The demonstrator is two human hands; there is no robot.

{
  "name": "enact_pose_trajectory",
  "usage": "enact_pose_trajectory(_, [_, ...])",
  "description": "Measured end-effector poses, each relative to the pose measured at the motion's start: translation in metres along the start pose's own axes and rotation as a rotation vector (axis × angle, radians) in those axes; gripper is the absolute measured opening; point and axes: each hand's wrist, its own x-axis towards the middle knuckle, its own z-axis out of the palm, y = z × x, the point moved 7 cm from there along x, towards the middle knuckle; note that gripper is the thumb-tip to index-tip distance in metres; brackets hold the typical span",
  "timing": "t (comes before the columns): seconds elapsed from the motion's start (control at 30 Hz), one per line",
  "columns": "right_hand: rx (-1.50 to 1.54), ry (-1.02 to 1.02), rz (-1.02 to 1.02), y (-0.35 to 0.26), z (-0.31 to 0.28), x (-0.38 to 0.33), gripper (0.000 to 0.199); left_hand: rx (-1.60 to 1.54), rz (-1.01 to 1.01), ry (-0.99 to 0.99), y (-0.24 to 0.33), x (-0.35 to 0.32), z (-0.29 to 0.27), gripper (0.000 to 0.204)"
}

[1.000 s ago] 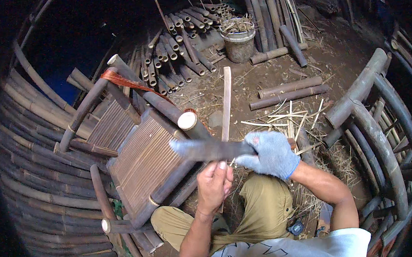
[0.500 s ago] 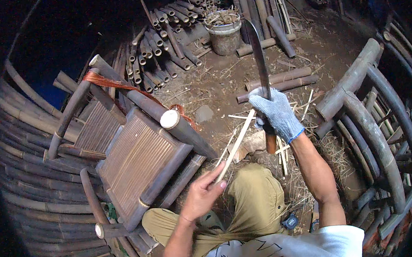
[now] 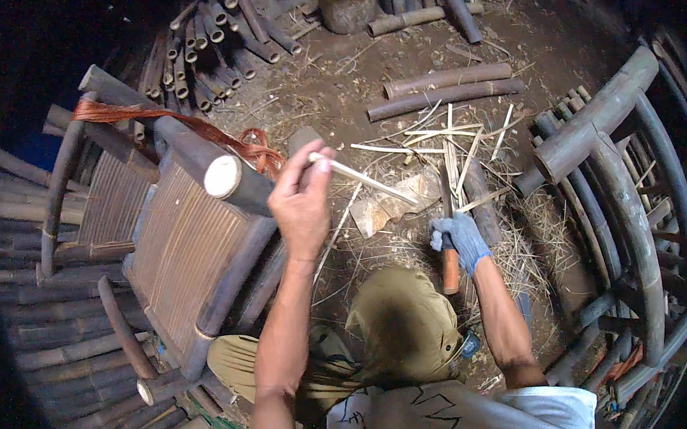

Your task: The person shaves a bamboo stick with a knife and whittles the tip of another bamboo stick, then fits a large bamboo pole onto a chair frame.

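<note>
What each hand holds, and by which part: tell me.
Left hand: a pale strip, near one end. Right hand, gloved: a knife, by its handle.

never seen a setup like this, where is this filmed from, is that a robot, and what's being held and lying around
There is no robot here, just a person's own two hands. The picture comes from a wide fisheye camera worn on the person's head, looking down, so straight edges bend toward the rim.

The bare left hand holds a thin pale strip near one end. The right hand, in a grey glove, holds a knife by its wooden handle, blade pointing away from the person.

On the ground lie more pale strips and two bamboo lengths. To the left stands a bamboo chair with a slatted seat.
</note>
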Motion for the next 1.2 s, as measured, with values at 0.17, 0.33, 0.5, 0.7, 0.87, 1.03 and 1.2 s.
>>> enact_pose_trajectory(0.17, [0.65,0.048,0.172,0.017,-0.014,-0.051,0.03,0.258,0.167,-0.185,-0.05,0.001,0.051,0.024])
enact_pose_trajectory(0.33, [-0.015,0.063,0.041,-0.024,0.001,-0.082,0.038,0.248,0.084,-0.196,-0.092,-0.017,0.064,0.027])
enact_pose_trajectory(0.5, [-0.636,0.148,-0.294,-0.083,0.035,-0.103,0.047,0.057,-0.015,-0.228,-0.096,-0.034,0.068,0.028])
enact_pose_trajectory(0.7, [-0.827,0.114,-0.531,-0.107,0.069,-0.109,0.041,0.037,-0.028,-0.255,-0.096,-0.047,0.077,0.027])
enact_pose_trajectory(0.87, [-0.801,0.051,-0.543,-0.107,0.076,-0.111,0.03,-0.015,-0.067,-0.306,-0.095,-0.062,0.082,0.024])
enact_pose_trajectory(1.03, [-0.793,0.029,-0.619,-0.112,0.081,-0.114,0.027,0.054,-0.049,-0.334,-0.086,-0.064,0.081,0.024])
enact_pose_trajectory(1.2, [-0.859,0.02,-0.498,-0.106,0.082,-0.112,0.026,0.073,-0.058,-0.356,-0.084,-0.066,0.082,0.023])
